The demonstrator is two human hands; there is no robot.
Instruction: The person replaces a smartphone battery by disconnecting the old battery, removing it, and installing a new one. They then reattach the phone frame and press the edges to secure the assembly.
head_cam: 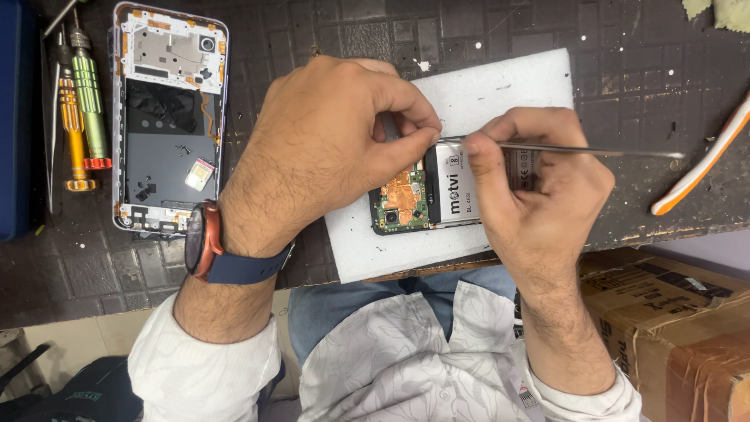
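Note:
An opened phone (414, 199), with a green circuit board, copper shield and white battery showing, lies on a white foam pad (500, 86). My left hand (328, 152) rests over its left half, thumb and forefinger pinched at the phone's top edge. My right hand (539, 199) covers the phone's right half and holds thin metal tweezers (594, 150), whose tip meets my left fingertips. A watch with a blue strap is on my left wrist.
A separated phone frame (168, 117) with small loose parts lies at the left. Beside it are a green screwdriver (90, 98) and an orange one (72, 129). An orange-and-white tool (703, 164) lies at the right. A cardboard box (672, 320) stands below the dark tiled bench.

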